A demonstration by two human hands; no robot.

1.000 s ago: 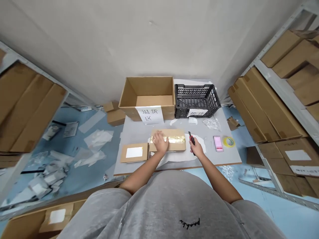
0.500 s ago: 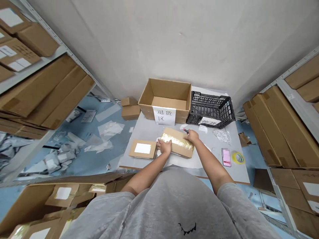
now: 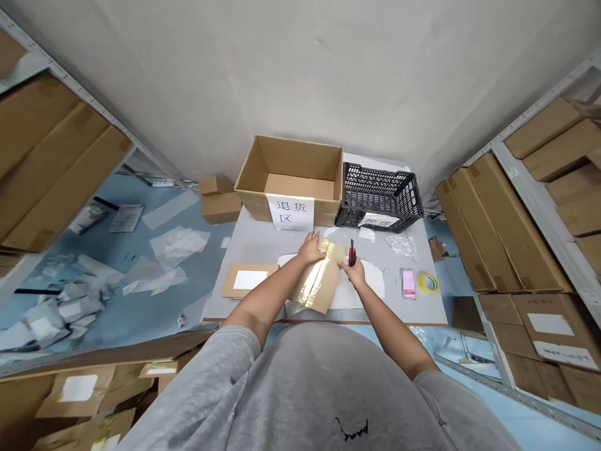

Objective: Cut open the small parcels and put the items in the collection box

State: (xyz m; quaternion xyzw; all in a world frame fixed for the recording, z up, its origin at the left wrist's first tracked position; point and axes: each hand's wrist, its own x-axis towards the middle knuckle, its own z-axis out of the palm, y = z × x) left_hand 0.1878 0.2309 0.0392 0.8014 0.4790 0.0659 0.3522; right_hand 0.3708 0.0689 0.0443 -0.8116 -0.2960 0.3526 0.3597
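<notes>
A flat cardboard parcel [image 3: 321, 280] sealed with shiny clear tape lies on the grey table [image 3: 263, 247], turned lengthwise away from me. My left hand [image 3: 312, 248] rests on its far end, fingers curled over the edge. My right hand [image 3: 355, 273] is at the parcel's right side, closed round a red and black utility knife [image 3: 352, 252] that points away from me. A second flat parcel [image 3: 246, 279] with a white label lies to the left.
At the table's back stand an open cardboard box [image 3: 292, 181] with a paper sign and a black plastic crate [image 3: 379, 198]. A pink item [image 3: 408, 283], a yellow tape roll [image 3: 429, 282] and a plastic bag [image 3: 400, 245] lie right. Shelves of cartons flank both sides; wrappers litter the blue floor.
The taped parcel has been rotated from lying crosswise to lying lengthwise. My left hand shifted to its far end; my right hand with the knife came to its right side.
</notes>
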